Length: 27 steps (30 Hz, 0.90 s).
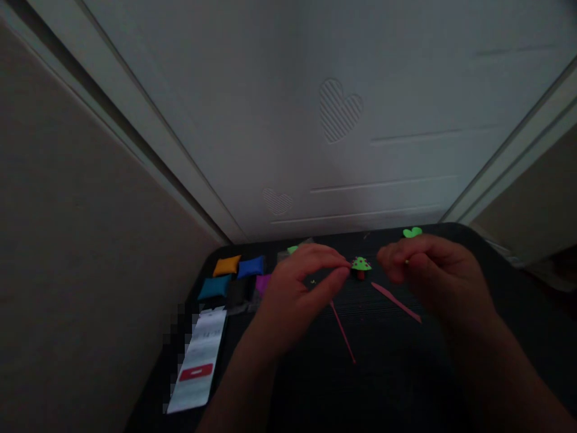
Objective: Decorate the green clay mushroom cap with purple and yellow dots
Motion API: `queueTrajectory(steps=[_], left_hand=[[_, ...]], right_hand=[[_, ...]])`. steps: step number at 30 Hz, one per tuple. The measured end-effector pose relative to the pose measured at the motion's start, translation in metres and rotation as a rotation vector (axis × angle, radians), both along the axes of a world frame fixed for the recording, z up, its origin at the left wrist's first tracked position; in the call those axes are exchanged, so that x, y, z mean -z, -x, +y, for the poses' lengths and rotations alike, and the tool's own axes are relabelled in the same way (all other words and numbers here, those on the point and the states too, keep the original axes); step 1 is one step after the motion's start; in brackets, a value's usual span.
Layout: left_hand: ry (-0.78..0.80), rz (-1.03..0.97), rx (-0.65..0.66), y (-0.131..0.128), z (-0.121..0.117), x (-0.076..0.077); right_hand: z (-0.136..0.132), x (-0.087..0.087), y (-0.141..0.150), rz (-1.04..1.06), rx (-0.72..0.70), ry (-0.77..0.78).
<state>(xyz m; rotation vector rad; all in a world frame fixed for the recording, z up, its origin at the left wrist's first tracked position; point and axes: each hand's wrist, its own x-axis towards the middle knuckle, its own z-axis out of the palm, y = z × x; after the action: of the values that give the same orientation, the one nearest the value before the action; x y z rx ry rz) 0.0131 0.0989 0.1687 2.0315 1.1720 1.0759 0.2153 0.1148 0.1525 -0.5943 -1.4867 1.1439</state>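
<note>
My right hand (444, 279) is curled, with a tiny yellowish bit of clay (407, 261) pinched between thumb and index finger. My left hand (300, 288) has its thumb and fingertips brought together in a pinch; whatever is between them, if anything, is too small to make out. Between both hands a little clay tree (361, 264) stands on the table, its green top dotted with dark reddish spots above a brown-red trunk. A pink modelling knife (396, 302) lies below the right hand. Nearer the left hand lies a thin pink stick tool (343, 334).
Packets of clay lie at the table's left, among them orange (226, 265), blue (251, 266), teal (215, 287) and purple (261, 283). A lit phone (198, 361) rests along the left edge. A green heart-shaped piece (412, 232) sits behind my right hand. Behind the dark table (383, 373) stands a white door (270, 120).
</note>
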Motion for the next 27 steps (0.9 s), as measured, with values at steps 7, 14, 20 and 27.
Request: queueTrajectory(steps=[7, 14, 20, 27], left_hand=[[-0.202, -0.201, -0.095, -0.023, -0.014, -0.01], [-0.294, -0.173, -0.102, -0.023, -0.01, -0.004], [-0.308, -0.147, -0.1, -0.024, -0.006, -0.004], [-0.32, -0.15, -0.111, -0.025, -0.006, -0.004]], right_hand=[[0.001, 0.003, 0.01, 0.1, -0.032, 0.021], [0.001, 0.01, 0.015, 0.099, -0.121, 0.093], [0.001, 0.012, 0.015, 0.029, -0.128, 0.124], [0.004, 0.013, 0.016, 0.003, -0.139, 0.118]])
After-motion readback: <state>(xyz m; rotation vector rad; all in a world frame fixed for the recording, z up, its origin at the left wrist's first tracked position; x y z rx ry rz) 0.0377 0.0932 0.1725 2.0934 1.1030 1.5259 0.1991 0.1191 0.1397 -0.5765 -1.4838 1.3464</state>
